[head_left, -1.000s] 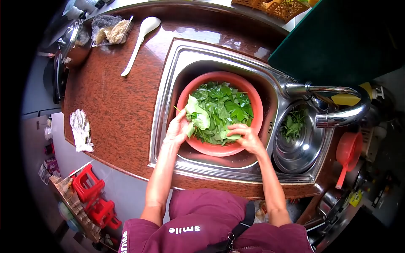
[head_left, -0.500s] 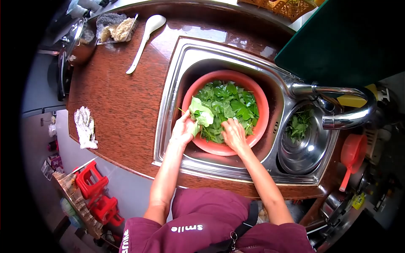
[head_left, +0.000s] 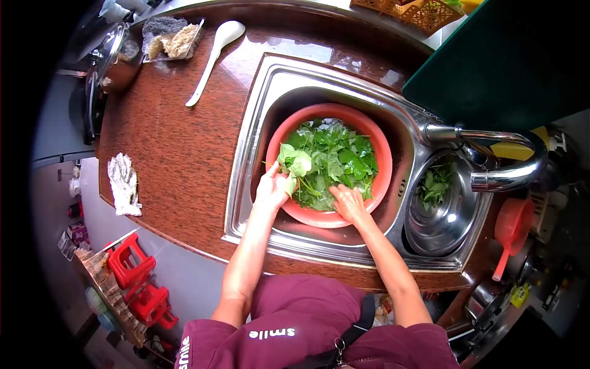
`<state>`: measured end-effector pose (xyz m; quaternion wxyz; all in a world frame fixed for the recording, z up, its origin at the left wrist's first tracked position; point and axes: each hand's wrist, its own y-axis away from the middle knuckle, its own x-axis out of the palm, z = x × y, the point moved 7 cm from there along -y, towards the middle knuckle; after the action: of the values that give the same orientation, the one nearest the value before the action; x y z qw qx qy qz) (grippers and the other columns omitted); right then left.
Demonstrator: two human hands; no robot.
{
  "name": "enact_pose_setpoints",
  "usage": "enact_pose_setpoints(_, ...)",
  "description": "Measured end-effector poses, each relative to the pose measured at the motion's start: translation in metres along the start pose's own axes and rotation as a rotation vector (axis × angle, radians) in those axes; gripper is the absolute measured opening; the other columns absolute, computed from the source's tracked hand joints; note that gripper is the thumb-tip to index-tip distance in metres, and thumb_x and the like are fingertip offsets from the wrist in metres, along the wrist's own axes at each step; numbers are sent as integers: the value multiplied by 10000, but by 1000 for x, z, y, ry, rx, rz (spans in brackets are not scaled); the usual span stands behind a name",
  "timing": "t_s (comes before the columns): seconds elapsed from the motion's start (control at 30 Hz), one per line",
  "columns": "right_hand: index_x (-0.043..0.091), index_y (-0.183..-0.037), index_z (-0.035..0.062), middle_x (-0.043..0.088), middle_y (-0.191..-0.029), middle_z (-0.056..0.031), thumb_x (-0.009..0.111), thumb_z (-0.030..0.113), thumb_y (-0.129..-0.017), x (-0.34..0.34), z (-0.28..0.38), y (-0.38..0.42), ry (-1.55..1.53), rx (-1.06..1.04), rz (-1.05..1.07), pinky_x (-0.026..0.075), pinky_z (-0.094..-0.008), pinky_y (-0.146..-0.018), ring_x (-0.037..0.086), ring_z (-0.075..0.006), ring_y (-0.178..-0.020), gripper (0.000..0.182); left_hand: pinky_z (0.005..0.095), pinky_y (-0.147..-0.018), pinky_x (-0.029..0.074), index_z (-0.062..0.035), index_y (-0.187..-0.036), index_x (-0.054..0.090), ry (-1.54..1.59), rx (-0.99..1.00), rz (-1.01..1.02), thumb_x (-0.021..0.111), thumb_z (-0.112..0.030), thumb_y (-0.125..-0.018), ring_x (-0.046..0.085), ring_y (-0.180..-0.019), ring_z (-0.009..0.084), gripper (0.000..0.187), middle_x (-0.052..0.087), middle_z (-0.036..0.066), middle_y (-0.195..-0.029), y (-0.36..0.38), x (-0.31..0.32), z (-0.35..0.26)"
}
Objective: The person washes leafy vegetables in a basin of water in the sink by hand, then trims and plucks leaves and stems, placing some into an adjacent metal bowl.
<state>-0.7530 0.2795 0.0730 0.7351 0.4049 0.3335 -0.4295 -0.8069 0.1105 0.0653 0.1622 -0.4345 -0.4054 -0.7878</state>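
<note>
Shifted slightly toward the near side of the red basin (head_left: 384,147) since half a second ago, the right hand (head_left: 350,204) has fingertips among loose greens (head_left: 344,157), grip impossible to tell, while the left hand (head_left: 271,190) pinches a leafy bunch (head_left: 298,163) at the basin's left.

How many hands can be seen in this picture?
2. The left hand holds leaves at the red basin's left side; the right hand is among those inside. No other hand shows.

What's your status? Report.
Left hand holding pale green leaves. Right hand touching darker green leaves in round red plastic basin. Curved chrome faucet clear of both hands.
</note>
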Motion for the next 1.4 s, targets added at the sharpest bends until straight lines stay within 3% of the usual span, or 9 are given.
enact_pose_setpoints(0.3, 627, -964, 38, 547, -711, -110, 597, 24, -717, -71, 9, 8, -702, 92, -236, 440, -341, -587, 560, -247, -634, 249, 450, -971, 358, -10, -1216, 428, 96, 34, -18, 370, -260, -935, 475, -1112, 308, 381, 482, 179, -1220, -3, -7, 1)
enact_pose_setpoints(0.33, 606, -1053, 36, 517, -741, -66, 570, 36, -754, -81, 21, 6, -654, -25, -328, 417, -275, -609, 514, -160, -653, 301, 448, -969, 362, -2, -1217, 423, 134, 15, -35, 370, -255, -935, 479, -1108, 309, 382, 485, 186, -1214, -3, -6, 4)
enact_pose_setpoints(0.53, 388, -1315, 138, 444, -733, -50, 671, -46, -615, -81, 63, -10, -807, -15, -369, 398, -329, -652, 437, -184, -646, 777, 391, -863, 449, 10, -1185, 411, 99, -80, -69, 342, -278, -945, 515, -1008, 291, 382, 498, 180, -1153, -1, 2, 25)
enact_pose_setpoints(0.77, 615, -1089, 93, 474, -759, -34, 621, -39, -722, -97, 89, -9, -743, -163, -498, 405, -269, -599, 473, -156, -656, 390, 379, -816, 464, -28, -1159, 420, -236, -7, -172, 258, -303, -959, 535, -960, 274, 376, 535, 141, -1081, 0, -14, 33)
enact_pose_setpoints(0.83, 648, -1008, 68, 454, -741, -26, 592, -2, -775, -104, 83, -6, -855, -51, -519, 387, -244, -633, 464, -134, -689, 250, 373, -821, 463, -37, -1141, 443, -310, 69, -346, 257, -294, -961, 537, -958, 263, 364, 538, 129, -1071, 7, -1, 39)
enact_pose_setpoints(0.87, 648, -1002, 66, 452, -740, -28, 592, 17, -786, -109, 77, -4, -900, 3, -545, 386, -251, -649, 467, -139, -700, 228, 395, -872, 441, -76, -1138, 466, -167, -26, -104, 340, -264, -948, 540, -971, 237, 295, 535, 131, -1103, 0, -8, 41)
enact_pose_setpoints(0.93, 649, -979, 52, 448, -783, -5, 572, 47, -829, -118, 61, 4, -986, 112, -615, 380, -234, -678, 460, -117, -747, 168, 381, -859, 459, -45, -1134, 494, -279, 14, -184, 397, -236, -936, 543, -981, 236, 291, 542, 117, -1092, 7, 3, 41)
enact_pose_setpoints(1.13, 623, -840, -17, 484, -970, -13, 477, 175, -908, -132, 11, 20, -1065, 213, -651, 368, -277, -833, 482, -145, -942, 250, 348, -881, 452, -16, -1157, 508, -629, 263, -235, 428, -196, -925, 526, -1026, 211, 305, 513, 117, -1165, 16, 8, 18)
enact_pose_setpoints(1.4, 621, -813, 23, 577, -715, 0, 519, 167, -882, -97, -27, 16, -995, 436, -504, 414, -244, -658, 494, -87, -661, 190, 229, -791, 390, -49, -1026, 586, -1232, 387, -394, 472, -153, -896, 485, -854, 88, 202, 558, 7, -932, 26, 4, 4)
